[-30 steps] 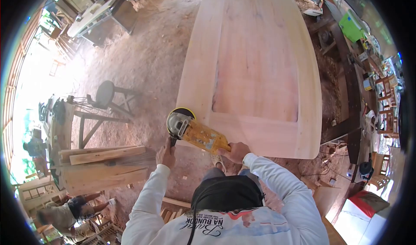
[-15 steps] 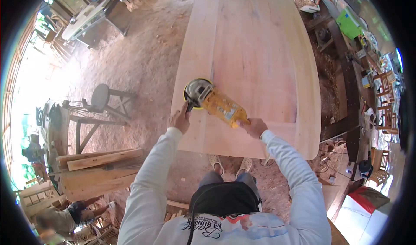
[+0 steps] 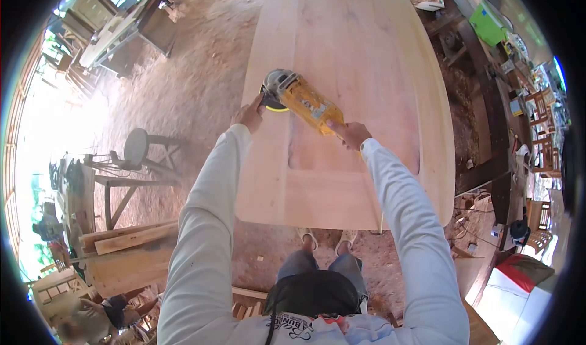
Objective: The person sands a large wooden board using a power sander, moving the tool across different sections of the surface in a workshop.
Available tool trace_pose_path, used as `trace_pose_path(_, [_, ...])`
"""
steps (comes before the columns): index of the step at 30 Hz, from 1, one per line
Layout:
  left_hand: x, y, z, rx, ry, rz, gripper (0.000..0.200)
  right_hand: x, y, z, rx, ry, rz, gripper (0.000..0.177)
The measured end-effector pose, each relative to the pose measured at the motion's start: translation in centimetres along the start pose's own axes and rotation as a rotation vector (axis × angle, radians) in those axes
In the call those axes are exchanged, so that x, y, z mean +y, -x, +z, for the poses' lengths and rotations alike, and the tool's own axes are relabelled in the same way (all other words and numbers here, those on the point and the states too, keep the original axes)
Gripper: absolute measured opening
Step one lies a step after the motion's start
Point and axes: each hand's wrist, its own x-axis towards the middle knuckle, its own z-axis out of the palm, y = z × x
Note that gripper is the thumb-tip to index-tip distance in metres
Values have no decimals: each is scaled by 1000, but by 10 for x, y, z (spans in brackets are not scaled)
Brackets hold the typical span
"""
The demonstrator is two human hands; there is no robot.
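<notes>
Grinder (image 3: pixel 310 104) sits farther up the board (image 3: pixel 329 201) vs 0.5 s ago. Lg wooden board, rounded near corners, fills ctr; yellow grinder's over its L part, head toward L edge. R hand (image 3: pixel 353 135) closed round rear end, L hand (image 3: pixel 249 114) gripping at side of head.

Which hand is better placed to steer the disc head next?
Probably the left hand: it grips beside the disc head, while the right hand holds the yellow tool by its rear.
</notes>
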Motion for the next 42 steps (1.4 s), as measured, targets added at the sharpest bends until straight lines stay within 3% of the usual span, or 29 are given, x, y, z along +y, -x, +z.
trace_pose_path(10, [44, -17, -22, -36, -93, 106, 50, 10, 11, 0, 81, -14, 17, 92])
trace_pose_path(15, [57, 44, -3, -4, -60, 159, 49, 47, 58, 4, 56, 21, 35, 92])
trace_pose_path(21, [74, 124, 18, -14, -50, 83, 51, 98, 100, 11, 33, 58, -7, 96])
trace_pose_path(32, [56, 258, 34, -42, -33, -76, 54, 105, 188, 35, -113, 294, -68, 92])
trace_pose_path(42, [98, 384, 63, -33, 17, -243, 57, 145, 245, 14, -230, 354, -117, 87])
